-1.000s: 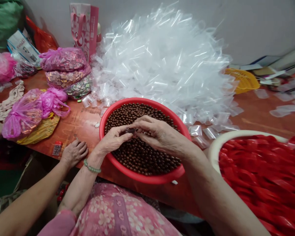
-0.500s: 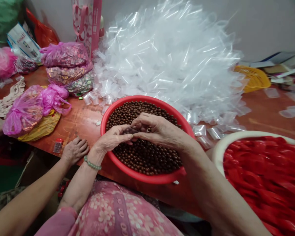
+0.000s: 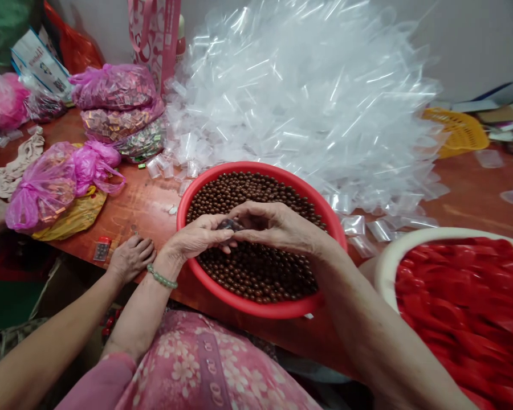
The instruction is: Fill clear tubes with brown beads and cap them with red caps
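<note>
Over the red basin [image 3: 183,228] of shiny brown balls [image 3: 256,273], my two hands meet. My left hand [image 3: 196,236], with a green bead bracelet [image 3: 161,277] at its wrist, pinches a small dark object [image 3: 227,225] between thumb and fingers; its kind is too blurred to name. My right hand [image 3: 277,228] comes in from the right, its thumb and fingers curled close to the same object. Whether the right fingertips grip it is partly hidden.
A co-worker's hand [image 3: 132,257] rests on the table by a small red-topped packet [image 3: 102,249]. Behind the basin rises a heap of clear plastic pieces [image 3: 308,108]. A cream tub [image 3: 385,273] of red plastic parts [image 3: 465,307] stands right; purple bags [image 3: 43,188] lie left.
The view has shifted slightly. My hands stay together above the basin, and the dark object now shows as a more compact lump by the left fingertips.
</note>
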Demonstrator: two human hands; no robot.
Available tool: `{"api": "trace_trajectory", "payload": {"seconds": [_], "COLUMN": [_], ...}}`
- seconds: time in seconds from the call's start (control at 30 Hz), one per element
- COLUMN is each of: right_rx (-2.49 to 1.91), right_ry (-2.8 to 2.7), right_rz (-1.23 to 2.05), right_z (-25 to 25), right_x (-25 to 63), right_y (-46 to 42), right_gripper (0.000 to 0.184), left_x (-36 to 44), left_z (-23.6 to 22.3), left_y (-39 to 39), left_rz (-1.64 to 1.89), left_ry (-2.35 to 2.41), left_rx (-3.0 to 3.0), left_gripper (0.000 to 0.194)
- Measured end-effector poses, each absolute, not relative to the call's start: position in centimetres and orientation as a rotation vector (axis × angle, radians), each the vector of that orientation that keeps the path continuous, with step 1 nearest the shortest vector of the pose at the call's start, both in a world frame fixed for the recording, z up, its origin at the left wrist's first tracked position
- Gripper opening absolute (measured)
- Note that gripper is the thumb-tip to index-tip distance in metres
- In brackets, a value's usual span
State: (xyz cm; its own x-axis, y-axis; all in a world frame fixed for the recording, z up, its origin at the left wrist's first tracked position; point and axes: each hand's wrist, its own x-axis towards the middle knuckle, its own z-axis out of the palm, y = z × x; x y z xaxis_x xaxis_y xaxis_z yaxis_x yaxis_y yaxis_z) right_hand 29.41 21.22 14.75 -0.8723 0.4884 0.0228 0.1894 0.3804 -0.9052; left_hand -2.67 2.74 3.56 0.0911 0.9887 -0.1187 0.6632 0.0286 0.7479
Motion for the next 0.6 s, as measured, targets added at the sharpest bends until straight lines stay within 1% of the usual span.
{"api": "trace_trajectory", "payload": {"seconds": [0.17, 0.47, 0.6], "right_rx": [-0.586, -0.616, -0.574], "right_ry": [-2.339, -2.252, -2.216], "right_rz": [1.562, 1.475, 1.473], "right_z": [14.1, 13.4, 13.6], "right_x": [29.4, 29.3, 29.3], "right_y": [21.1, 20.5, 20.3], "right_gripper": [0.028, 0.026, 0.022], "left_x": [-2.2, -2.1, -1.8], "left_z": [3.8, 4.2, 4.5], "left_y": [3.2, 3.1, 3.3], "left_rz": [0.761, 0.768, 0.779], "left_ry": [1.493, 1.503, 1.485], "left_rx": [1.579, 1.526, 1.543], "left_gripper": [0.019, 0.021, 0.020]}}
